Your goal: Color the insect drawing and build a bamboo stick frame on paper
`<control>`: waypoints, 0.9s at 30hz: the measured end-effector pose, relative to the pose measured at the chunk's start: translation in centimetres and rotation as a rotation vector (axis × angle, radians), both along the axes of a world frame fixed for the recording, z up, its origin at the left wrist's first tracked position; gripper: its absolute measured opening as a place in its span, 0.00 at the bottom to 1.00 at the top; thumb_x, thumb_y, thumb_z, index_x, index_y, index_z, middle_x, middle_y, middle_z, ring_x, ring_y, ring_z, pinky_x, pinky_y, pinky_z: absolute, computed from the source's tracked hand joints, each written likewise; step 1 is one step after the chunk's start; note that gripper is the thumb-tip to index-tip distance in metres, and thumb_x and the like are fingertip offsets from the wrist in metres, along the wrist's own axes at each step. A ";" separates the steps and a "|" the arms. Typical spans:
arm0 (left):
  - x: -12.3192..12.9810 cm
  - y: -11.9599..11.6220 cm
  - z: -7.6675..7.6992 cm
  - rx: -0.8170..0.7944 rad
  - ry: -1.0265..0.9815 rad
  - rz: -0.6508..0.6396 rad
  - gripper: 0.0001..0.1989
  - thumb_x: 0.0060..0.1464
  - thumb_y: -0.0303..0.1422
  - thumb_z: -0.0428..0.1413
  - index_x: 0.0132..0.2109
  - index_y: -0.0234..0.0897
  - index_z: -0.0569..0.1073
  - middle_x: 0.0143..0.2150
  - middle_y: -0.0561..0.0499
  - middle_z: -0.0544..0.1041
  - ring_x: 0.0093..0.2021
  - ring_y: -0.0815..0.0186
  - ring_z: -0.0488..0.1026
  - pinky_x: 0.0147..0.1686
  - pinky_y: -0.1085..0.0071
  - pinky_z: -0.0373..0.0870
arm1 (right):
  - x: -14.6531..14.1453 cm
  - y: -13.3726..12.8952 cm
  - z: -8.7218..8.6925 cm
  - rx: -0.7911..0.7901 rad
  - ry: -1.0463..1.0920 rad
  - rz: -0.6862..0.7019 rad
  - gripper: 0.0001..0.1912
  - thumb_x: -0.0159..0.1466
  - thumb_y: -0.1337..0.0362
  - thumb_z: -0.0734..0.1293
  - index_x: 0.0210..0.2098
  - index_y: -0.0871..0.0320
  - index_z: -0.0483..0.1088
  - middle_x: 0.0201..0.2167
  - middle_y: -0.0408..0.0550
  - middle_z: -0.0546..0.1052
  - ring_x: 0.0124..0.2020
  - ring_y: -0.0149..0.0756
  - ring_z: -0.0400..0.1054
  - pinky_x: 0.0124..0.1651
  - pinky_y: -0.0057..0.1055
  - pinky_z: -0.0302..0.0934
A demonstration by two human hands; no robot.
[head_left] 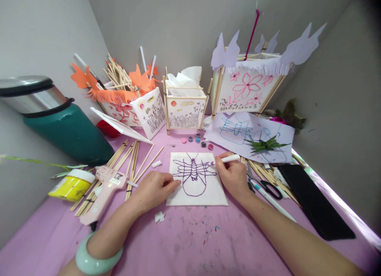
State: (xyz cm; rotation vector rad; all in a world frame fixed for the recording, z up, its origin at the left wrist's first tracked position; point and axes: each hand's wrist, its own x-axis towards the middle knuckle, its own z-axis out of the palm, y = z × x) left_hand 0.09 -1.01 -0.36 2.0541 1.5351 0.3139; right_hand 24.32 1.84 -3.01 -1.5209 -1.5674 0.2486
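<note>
A square white panel [175, 198] lies on the pink-purple table, bearing a purple line drawing of a winged insect with antennae and a large rounded outline below. My left hand [156, 188] is at the panel's left edge, thumb on its surface and fingers closed together along the side. In my right hand [232, 172] is a white marker [230, 159], pinched between thumb and fingers. The marker's purple tip is over the insect's right upper wing; whether it touches cannot be told.
Left are a pink glue gun [108, 188], a yellow paint jar [73, 184], bundled sticks [131, 165] and a teal bottle [65, 125]. Decorated lanterns [186, 109] stand behind. Right are scissors [269, 188], a black phone [317, 200] and a drawing sheet [217, 129] under a green plant sprig [264, 144].
</note>
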 end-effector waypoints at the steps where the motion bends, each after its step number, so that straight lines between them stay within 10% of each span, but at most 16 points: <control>1: 0.0 0.0 0.0 -0.001 0.001 0.001 0.22 0.57 0.45 0.46 0.20 0.37 0.64 0.16 0.58 0.57 0.20 0.71 0.56 0.23 0.70 0.46 | 0.0 0.0 0.0 0.001 0.000 -0.004 0.13 0.60 0.57 0.61 0.24 0.57 0.67 0.15 0.39 0.68 0.18 0.31 0.63 0.26 0.27 0.54; 27: 0.1 0.0 0.4 -0.021 0.011 0.016 0.21 0.57 0.44 0.47 0.22 0.36 0.69 0.15 0.58 0.59 0.20 0.71 0.57 0.23 0.71 0.48 | 0.2 -0.3 0.1 0.079 0.075 -0.032 0.11 0.60 0.60 0.62 0.23 0.57 0.66 0.15 0.38 0.66 0.19 0.30 0.61 0.26 0.26 0.54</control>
